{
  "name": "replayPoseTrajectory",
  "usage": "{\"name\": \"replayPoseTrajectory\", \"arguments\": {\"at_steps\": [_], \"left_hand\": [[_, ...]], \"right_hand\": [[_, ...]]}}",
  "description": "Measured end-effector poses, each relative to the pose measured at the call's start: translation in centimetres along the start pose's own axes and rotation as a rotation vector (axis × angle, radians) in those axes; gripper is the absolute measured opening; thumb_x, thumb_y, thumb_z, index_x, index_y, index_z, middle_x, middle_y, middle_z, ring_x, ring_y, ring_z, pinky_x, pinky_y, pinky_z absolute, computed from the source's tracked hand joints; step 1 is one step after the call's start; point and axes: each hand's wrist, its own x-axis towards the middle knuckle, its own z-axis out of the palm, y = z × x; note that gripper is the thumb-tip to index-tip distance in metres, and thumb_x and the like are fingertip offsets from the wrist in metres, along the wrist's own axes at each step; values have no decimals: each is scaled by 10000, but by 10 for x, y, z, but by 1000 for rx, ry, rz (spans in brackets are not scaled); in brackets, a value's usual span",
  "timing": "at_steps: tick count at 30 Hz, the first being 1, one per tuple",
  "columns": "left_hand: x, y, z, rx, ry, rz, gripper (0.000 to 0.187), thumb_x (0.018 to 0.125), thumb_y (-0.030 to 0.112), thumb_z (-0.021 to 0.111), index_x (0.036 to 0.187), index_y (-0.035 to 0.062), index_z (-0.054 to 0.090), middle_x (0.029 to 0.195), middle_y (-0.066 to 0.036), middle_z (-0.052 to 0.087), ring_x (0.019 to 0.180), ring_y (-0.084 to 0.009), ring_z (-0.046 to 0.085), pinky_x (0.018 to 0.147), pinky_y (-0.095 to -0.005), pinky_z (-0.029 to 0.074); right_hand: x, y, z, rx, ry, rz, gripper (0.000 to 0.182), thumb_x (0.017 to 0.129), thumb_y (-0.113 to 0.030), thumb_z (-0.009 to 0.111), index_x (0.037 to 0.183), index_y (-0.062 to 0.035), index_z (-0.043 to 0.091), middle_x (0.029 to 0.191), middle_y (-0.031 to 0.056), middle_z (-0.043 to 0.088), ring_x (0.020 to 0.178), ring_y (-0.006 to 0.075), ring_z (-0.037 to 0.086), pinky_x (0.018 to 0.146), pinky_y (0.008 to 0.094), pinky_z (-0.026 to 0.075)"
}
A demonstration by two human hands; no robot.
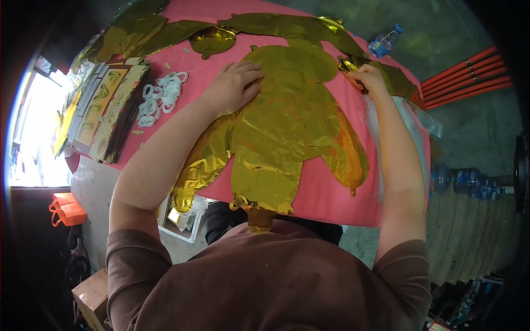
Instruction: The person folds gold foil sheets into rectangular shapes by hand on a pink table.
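Foil (pixel 270 110) on pink counter (pixel 331 209): touching its L edge w/ L grip (pixel 234 83), can't tell if clamped; pinching gold piece (pixel 348 65) w/ R grip (pixel 369 80).

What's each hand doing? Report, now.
Left hand: resting on the large gold foil; grip cannot be told.
Right hand: closed, holding a bit of gold foil.

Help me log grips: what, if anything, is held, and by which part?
The right hand seems to pinch a gold foil flap by its edge; the left hand lies on the large foil shape.
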Motion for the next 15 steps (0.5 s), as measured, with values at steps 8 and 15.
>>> {"name": "replayPoseTrajectory", "arguments": {"at_steps": [8, 15], "left_hand": [[0, 0, 0, -7, 8, 1, 358, 844, 178, 551, 1174, 39, 538, 1252, -131, 509, 1203, -302, 432, 1006, -405, 335], [0, 1, -2, 8, -5, 1, 358, 849, 184, 543, 1179, 42, 538, 1260, -130, 504, 1207, -301, 428, 1008, -406, 329]], "right_hand": [[21, 20, -21, 395, 58, 235, 209, 719, -86, 725, 692, -95, 518, 666, 1, 552, 607, 127, 537, 530, 293, 428], [-7, 0, 16, -659, 339, -394, 313, 706, -217, 707, 868, 0, 550, 828, 180, 627, 805, 332, 619, 721, 399, 479]]}}
